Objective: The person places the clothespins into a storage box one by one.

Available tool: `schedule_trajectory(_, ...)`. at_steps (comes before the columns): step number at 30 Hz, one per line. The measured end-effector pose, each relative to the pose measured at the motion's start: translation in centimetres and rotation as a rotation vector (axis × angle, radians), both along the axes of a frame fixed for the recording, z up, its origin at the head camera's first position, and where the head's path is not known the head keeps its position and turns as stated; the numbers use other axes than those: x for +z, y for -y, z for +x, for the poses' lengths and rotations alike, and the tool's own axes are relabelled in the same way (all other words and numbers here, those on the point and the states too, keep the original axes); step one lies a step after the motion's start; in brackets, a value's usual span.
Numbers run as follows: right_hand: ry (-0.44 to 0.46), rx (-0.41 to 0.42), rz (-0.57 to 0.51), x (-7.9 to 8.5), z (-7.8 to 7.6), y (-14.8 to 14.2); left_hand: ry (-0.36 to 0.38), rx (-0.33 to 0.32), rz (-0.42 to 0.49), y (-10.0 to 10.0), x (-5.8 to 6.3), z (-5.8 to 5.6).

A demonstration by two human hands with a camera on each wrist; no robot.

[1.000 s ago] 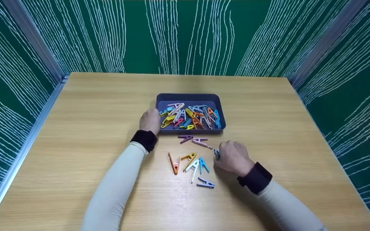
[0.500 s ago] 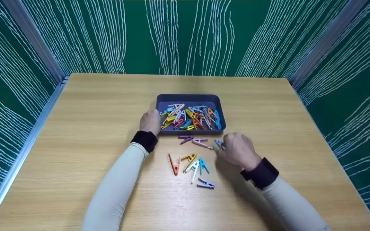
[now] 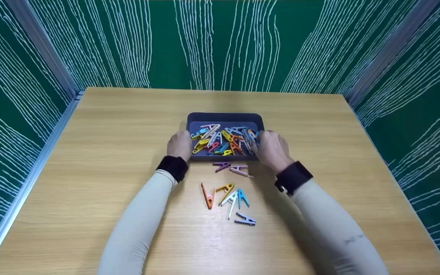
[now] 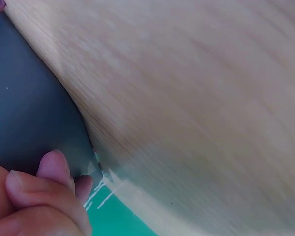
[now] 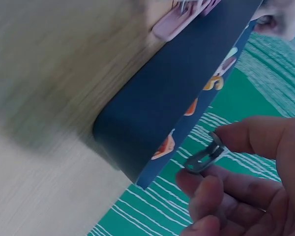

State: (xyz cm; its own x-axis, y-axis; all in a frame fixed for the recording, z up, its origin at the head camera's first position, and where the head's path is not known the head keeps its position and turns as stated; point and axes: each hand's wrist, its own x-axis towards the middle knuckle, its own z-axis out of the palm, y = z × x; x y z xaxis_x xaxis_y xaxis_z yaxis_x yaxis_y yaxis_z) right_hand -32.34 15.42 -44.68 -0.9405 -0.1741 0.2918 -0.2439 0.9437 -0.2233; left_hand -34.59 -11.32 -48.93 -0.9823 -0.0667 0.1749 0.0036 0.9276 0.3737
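A dark blue-grey tray (image 3: 220, 157) full of mixed-colour clothespins stands on the table in the head view. My left hand (image 3: 179, 145) grips its left side; in the left wrist view the curled fingers (image 4: 49, 196) lie against the tray's outer wall (image 4: 29, 98). Over the tray's right edge is my right hand (image 3: 274, 150). Between its thumb and fingers it pinches a small grey clothespin (image 5: 206, 157), seen in the right wrist view just beyond the tray's rim. In the head view that hand covers the tray's right side.
In front of the tray lie a purple clothespin (image 3: 222, 165) and a pink clothespin (image 3: 239, 170). Nearer are orange (image 3: 209, 200), yellow (image 3: 226, 187), white (image 3: 232, 198), blue (image 3: 241, 196) and lavender clothespins (image 3: 246, 220). Green walls with white lines (image 3: 166, 46) surround the table.
My right hand has carried the grey clothespin from the table right of the pink one up to the tray's right side. My left hand has stayed at the tray.
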Motion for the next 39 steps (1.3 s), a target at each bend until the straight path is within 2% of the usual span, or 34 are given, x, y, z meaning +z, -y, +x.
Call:
schedule_trajectory(5, -0.014, -0.040, 0.015, 0.0, -1.8, 0.6, -0.007, 0.001, -0.007, 0.0, 0.1, 0.0)
schedule_trajectory(9, -0.015, -0.066, 0.034, -0.1, -2.7, 1.0, -0.006, -0.004, -0.013, -0.1, 0.0, 0.0)
schedule_trajectory(15, -0.011, -0.098, 0.037, -0.3, -3.0, 1.5, -0.020, -0.024, -0.017, -0.1, 0.0, 0.0)
schedule_trajectory(20, -0.003, -0.103, 0.053, -0.5, -2.9, 1.7, -0.009, -0.009, -0.008, 0.0, -0.1, -0.1)
schedule_trajectory(26, -0.051, -0.081, 0.049, -0.7, -2.6, 1.6, -0.028, -0.013, -0.009, 0.1, -0.2, 0.0)
schedule_trajectory(30, -0.101, -0.043, 0.038, -0.8, -1.8, 1.3, -0.037, -0.014, -0.020, 0.1, -0.2, 0.0)
schedule_trajectory(34, -0.084, -0.002, 0.028, -0.7, -0.5, 0.9, -0.026, -0.012, -0.014, 0.0, -0.1, 0.0)
schedule_trajectory(39, -0.017, 0.051, -0.015, -0.5, 1.2, 0.8, -0.009, -0.008, 0.009, 0.1, -0.1, 0.0)
